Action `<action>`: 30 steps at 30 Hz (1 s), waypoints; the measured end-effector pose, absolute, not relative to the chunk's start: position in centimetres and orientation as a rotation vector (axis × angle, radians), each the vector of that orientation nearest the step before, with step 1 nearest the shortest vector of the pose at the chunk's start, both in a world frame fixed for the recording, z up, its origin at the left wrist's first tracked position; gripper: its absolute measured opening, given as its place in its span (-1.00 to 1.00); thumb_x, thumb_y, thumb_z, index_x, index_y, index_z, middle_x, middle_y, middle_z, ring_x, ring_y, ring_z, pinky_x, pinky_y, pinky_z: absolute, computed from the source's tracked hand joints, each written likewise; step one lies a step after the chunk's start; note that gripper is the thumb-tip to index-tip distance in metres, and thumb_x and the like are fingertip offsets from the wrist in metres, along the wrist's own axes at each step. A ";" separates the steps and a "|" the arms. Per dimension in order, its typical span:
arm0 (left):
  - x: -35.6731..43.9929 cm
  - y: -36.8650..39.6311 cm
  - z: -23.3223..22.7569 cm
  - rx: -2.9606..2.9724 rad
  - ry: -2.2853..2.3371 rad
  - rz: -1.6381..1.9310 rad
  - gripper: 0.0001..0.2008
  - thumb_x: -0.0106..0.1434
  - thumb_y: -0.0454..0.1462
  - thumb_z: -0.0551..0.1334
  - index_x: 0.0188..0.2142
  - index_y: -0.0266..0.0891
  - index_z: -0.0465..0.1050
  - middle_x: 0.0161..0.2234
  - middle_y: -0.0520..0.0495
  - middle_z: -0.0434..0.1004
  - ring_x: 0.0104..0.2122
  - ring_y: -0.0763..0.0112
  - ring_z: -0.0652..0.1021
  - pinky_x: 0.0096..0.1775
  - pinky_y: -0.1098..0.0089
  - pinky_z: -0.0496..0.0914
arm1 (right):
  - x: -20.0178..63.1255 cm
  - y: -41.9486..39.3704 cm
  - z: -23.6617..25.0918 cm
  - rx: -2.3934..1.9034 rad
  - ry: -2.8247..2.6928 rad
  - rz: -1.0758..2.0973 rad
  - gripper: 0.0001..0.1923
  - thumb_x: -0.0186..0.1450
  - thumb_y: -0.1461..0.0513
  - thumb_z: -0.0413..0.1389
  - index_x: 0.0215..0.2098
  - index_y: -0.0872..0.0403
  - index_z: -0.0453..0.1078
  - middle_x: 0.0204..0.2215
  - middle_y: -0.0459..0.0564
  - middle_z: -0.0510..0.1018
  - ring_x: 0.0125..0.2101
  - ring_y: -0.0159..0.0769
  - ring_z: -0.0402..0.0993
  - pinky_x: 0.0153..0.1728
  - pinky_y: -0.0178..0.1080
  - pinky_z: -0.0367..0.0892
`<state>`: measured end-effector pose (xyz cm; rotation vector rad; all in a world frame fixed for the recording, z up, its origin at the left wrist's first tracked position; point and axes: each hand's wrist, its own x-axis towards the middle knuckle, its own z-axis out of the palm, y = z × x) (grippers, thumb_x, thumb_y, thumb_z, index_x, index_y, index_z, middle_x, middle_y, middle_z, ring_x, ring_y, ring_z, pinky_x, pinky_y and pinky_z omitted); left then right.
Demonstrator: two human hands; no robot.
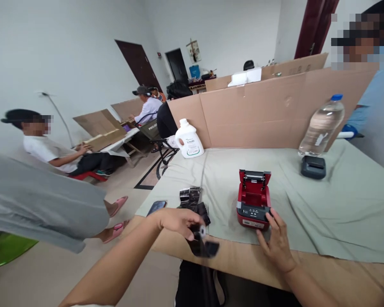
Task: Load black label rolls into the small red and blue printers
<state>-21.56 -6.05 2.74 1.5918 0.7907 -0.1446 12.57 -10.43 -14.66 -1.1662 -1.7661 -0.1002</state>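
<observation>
My left hand point(176, 219) pinches a black ribbon roll point(201, 243), its strip dangling just below my fingers. My right hand point(277, 241) rests open-fingered against the front of the red label printer point(254, 199), lid up, compartment bare. A phone point(156, 207) lies beside my left wrist; more black rolls point(192, 197) sit between hand and printer.

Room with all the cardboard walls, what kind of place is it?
Probably a makeshift workroom. Cardboard dividers split the tables into stations, other people sit working nearby, and a small red label printer stands open on the cloth-covered table.
</observation>
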 end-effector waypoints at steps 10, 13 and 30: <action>-3.4 1.7 1.6 2.268 1.013 -0.026 -0.58 0.17 -0.27 0.23 0.04 -0.25 0.34 0.00 -0.16 0.48 -0.05 0.22 0.49 -0.03 0.30 0.34 | 12.8 -10.8 -14.7 -1.148 -1.770 -0.012 -0.24 0.27 0.27 0.08 0.36 0.05 -0.12 0.24 0.26 0.13 0.21 0.09 0.14 0.08 0.22 0.27; -0.7 3.4 0.3 2.469 1.172 -0.344 -0.56 0.16 -0.24 0.24 0.06 -0.23 0.37 0.00 -0.19 0.52 -0.02 0.12 0.51 0.00 0.23 0.33 | 12.8 -10.6 -14.8 -1.143 -1.758 -0.002 -0.22 0.26 0.28 0.09 0.37 0.06 -0.15 0.24 0.27 0.13 0.21 0.08 0.14 0.09 0.22 0.26; -0.7 2.6 -2.9 2.649 1.217 0.092 -0.73 0.29 -0.28 0.09 -0.07 -0.16 0.49 -0.07 -0.08 0.57 -0.06 0.27 0.53 0.01 0.28 0.36 | 12.7 -8.4 -9.5 -1.138 -1.810 -0.083 -0.77 0.33 0.25 0.07 -0.04 0.02 0.42 -0.11 0.04 0.54 0.03 -0.08 0.32 0.03 0.05 0.26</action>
